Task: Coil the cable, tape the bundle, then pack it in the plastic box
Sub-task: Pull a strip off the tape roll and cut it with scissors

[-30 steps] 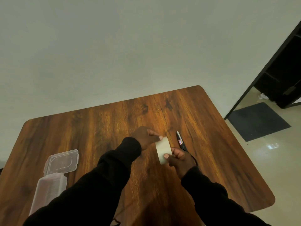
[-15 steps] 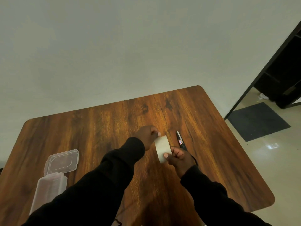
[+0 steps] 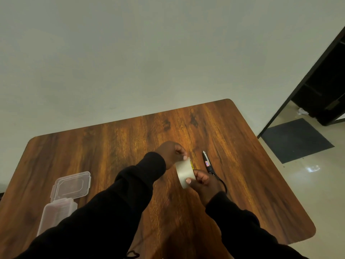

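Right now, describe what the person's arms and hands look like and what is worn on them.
Both arms wear long black sleeves of soft, loose fabric, reaching the wrists. The left hand and right hand are bare: no gloves. No rings, watch or markings can be made out.

My pale beige roll of tape point(image 3: 184, 173) shows a yellow edge. My sleeves point(image 3: 115, 208) are black. The streaky brown wood-grain table point(image 3: 242, 184) glows orange.
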